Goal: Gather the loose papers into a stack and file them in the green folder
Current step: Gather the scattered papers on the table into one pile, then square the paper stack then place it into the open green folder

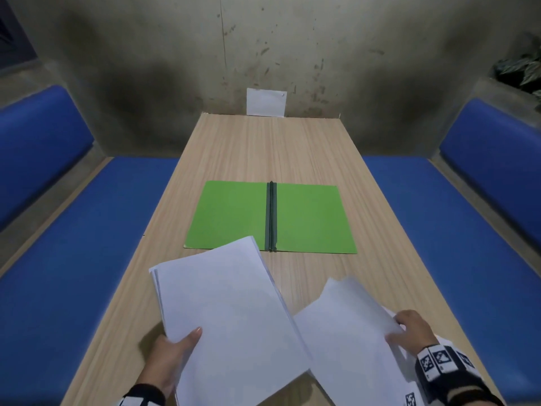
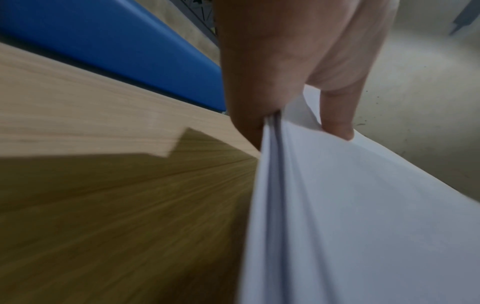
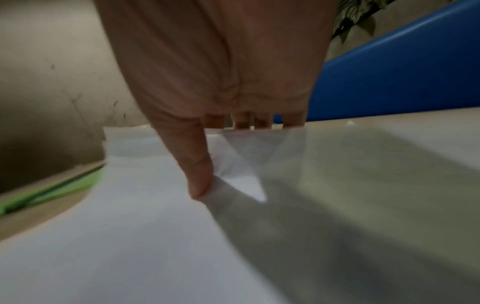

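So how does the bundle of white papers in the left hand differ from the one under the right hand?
The left hand grips its white paper bundle lifted off the wooden table; the right hand pinches its white paper bundle low on the table. The left bundle overlaps the right one. Both are blank, near the open green folder.

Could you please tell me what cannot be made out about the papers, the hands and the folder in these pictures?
- Sheet count in the left hand's bundle: left wrist view is motion-blurred.
- Right hand's fingers: hidden under its papers in the right wrist view; only the thumb shows.
- Any print on the pages: too faint.
- Green folder's near left corner: covered by the bundle in the head view.
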`<state>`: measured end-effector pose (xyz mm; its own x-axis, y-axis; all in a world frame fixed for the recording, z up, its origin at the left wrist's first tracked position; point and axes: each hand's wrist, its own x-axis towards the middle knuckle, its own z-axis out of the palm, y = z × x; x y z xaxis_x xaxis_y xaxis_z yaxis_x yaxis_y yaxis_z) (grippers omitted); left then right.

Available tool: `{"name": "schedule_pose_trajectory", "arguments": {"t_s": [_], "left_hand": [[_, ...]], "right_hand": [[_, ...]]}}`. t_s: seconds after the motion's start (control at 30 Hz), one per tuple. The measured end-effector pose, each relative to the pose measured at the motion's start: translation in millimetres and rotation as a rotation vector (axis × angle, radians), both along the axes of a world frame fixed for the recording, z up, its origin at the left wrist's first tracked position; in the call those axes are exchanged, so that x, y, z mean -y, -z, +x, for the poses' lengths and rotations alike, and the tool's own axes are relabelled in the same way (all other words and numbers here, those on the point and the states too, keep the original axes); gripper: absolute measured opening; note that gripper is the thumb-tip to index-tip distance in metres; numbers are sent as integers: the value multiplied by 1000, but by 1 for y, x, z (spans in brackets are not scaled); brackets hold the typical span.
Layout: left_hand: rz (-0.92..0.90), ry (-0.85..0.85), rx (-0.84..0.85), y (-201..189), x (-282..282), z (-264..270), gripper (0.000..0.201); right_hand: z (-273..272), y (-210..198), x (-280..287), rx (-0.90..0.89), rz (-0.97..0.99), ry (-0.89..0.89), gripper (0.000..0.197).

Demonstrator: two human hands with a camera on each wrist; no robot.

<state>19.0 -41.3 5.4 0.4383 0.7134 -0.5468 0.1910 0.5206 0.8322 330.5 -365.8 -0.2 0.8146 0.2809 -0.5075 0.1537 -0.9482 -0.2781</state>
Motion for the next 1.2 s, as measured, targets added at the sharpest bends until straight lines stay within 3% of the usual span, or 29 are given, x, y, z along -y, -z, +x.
{"name": "schedule_pose_trajectory", "arguments": {"t_s": [0.1, 0.2, 0.27, 0.33, 0.4, 0.47, 0.63, 0.7, 0.83, 0.93, 1.07, 1.13, 1.2], "left_hand": [[12, 32, 4, -3, 2, 5, 22], [35, 51, -6, -6, 4, 8, 21], [67, 57, -19, -7, 5, 9, 18], [76, 64, -22, -8, 6, 9, 19], [83, 64, -32, -7, 5, 8, 24], [91, 61, -45, -6, 5, 6, 25], [87, 72, -65, -3, 1, 3, 29], [91, 80, -73, -3, -1, 3, 29], [98, 76, -79, -3, -4, 3, 30], [101, 78, -90, -5, -6, 5, 34], [83, 112, -63, -12, -1, 15, 54], [64, 149, -34, -20, 3, 23, 62], [45, 190, 12, -30, 8, 33, 58]], "right_hand": [[-3, 9, 3, 15, -29, 53, 40], [0, 10, 6, 4, -41, 69, 73], [-3, 0, 4, 9, -142, 56, 70], [-7, -11, 0, 12, -227, 41, 52], [-8, -17, -1, 33, -248, 43, 36], [-8, -16, -2, 6, -202, 56, 37], [-14, -7, 1, -146, -20, 1, 37], [-11, -12, 3, -141, 59, 76, 39], [-9, -63, 4, 10, 628, 439, 23], [-7, -116, 5, 21, 898, 510, 14], [-8, -142, -8, -251, 1216, 480, 30], [-17, -134, -29, -390, 1253, 444, 22], [-32, -115, -53, -474, 1235, 395, 23]]}}
